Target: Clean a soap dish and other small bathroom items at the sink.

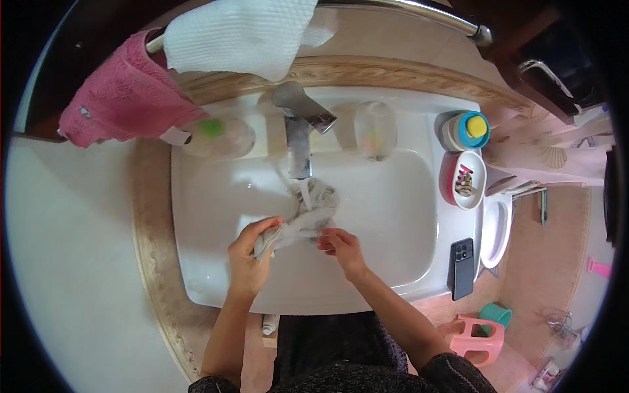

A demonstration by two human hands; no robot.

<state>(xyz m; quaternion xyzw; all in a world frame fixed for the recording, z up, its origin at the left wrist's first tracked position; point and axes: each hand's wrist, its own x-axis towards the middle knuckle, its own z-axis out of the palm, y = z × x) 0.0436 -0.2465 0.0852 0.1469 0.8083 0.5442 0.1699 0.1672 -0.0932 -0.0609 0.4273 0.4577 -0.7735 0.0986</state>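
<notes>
A wet, pale grey-white cloth (314,216) lies partly bunched in the white washbasin (383,221). Water runs onto it from the chrome faucet (299,147). One end of the cloth is gripped by my left hand (249,245), between thumb and fingers. My right hand (344,248) is at the cloth's right edge with bent fingers; whether it pinches the fabric is unclear.
A smartphone (462,269), a soap dish (469,181) with small items and a blue-rimmed container (467,130) line the basin's right ledge. Behind the basin hang a pink towel (128,98) and a white towel (236,39). A pink stool (476,341) stands at lower right.
</notes>
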